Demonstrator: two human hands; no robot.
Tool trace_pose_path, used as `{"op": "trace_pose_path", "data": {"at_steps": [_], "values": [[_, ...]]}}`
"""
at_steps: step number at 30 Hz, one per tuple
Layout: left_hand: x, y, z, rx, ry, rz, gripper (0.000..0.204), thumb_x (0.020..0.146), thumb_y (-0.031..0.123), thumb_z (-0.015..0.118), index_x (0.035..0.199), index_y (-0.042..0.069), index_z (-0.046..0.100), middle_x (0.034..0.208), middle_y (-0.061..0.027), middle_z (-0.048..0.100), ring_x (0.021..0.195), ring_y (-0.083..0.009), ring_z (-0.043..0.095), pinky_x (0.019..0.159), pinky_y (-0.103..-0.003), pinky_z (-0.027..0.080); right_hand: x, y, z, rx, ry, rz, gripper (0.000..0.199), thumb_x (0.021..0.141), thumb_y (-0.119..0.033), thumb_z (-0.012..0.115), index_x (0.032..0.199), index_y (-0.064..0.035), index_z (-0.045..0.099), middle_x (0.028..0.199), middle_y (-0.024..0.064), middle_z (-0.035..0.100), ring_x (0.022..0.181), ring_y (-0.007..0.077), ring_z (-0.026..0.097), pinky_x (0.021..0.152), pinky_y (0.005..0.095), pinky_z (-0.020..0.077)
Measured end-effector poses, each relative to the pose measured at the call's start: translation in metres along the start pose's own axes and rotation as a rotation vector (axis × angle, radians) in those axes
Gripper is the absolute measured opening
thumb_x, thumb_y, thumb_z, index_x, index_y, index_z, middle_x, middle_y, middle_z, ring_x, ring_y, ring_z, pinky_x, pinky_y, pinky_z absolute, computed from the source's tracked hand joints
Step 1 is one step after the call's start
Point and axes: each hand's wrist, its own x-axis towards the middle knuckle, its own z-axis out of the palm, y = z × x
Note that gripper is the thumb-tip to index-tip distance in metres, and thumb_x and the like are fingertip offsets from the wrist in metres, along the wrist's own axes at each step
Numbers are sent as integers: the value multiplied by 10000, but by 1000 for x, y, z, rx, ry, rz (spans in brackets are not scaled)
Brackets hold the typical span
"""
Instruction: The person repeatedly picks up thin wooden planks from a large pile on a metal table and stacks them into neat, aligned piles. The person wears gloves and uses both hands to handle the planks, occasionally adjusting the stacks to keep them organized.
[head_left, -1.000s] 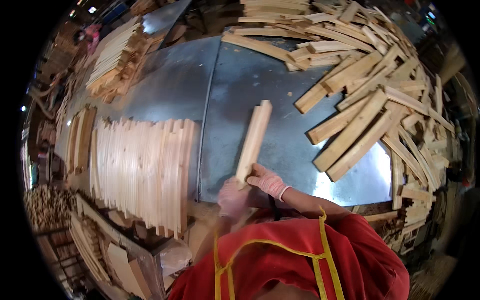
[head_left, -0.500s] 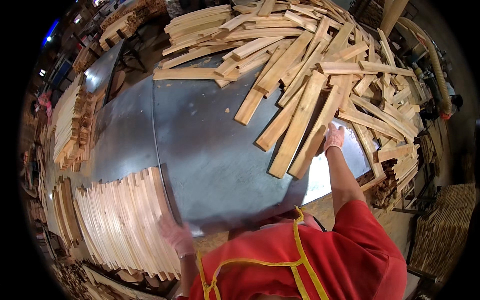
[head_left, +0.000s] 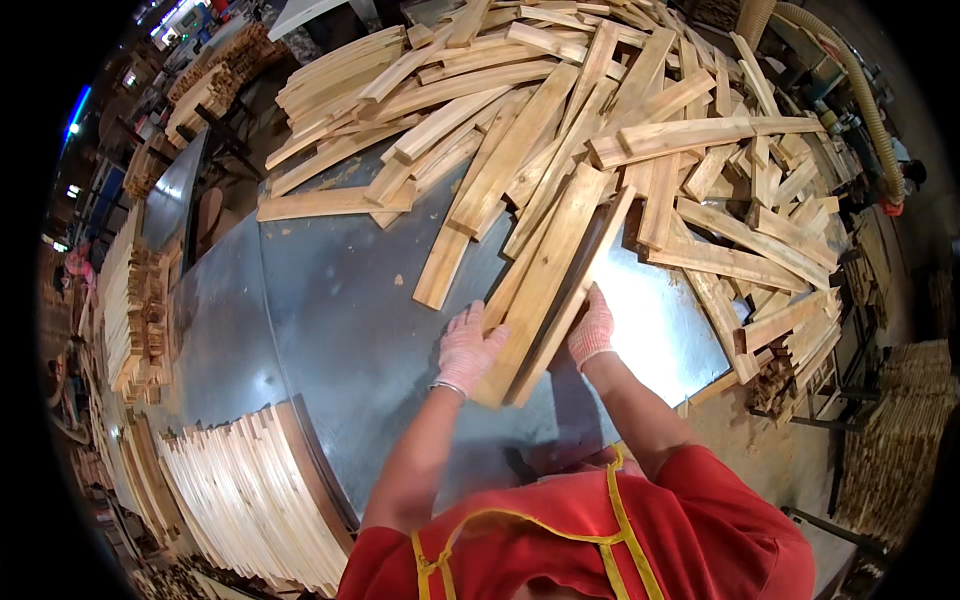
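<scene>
Two long wooden boards lie side by side between my hands, pointing away from me. My left hand (head_left: 468,350), in a pale pink glove, rests at the left side of the wider flat board (head_left: 545,285). Its fingers are stretched out and the thumb is apart, touching that board's edge. My right hand (head_left: 593,328), gloved alike, grips a second board (head_left: 578,300) from its right side. This board is tipped up on its narrow edge, with a dark gap between it and the flat one. Another board lies partly hidden under the flat one.
A large loose heap of boards (head_left: 690,150) covers the far and right part of the grey metal table (head_left: 340,290). A neat row of boards (head_left: 250,490) stands at the near left. More stacks (head_left: 130,300) are beyond the left side, and a ribbed hose (head_left: 870,110) hangs at the far right.
My left hand has moved from the row at the near left over to the boards. My right hand has shifted left, and its board has been tipped onto its edge toward the flat one.
</scene>
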Motion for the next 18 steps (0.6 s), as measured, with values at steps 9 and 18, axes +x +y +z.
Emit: {"op": "trace_pose_path", "data": {"at_steps": [9, 18], "values": [[-118, 7, -57, -727, -339, -352, 562, 863, 327, 772, 1298, -8, 655, 1158, -174, 750, 1054, -259, 718, 937, -376, 556, -153, 48, 9, -336, -337, 267, 548, 964, -220, 751, 1435, -49, 531, 1338, 137, 658, 1148, 270, 660, 993, 388, 541], [-331, -115, -47, -270, 135, -614, 459, 826, 353, 817, 1159, 66, 685, 991, -153, 744, 975, -329, 730, 873, -436, 564, -213, 181, 4, -1653, -998, 171, 809, 997, -604, 570, 1543, -23, 430, 1380, 301, 633, 1313, 446, 587, 1085, 453, 473]]}}
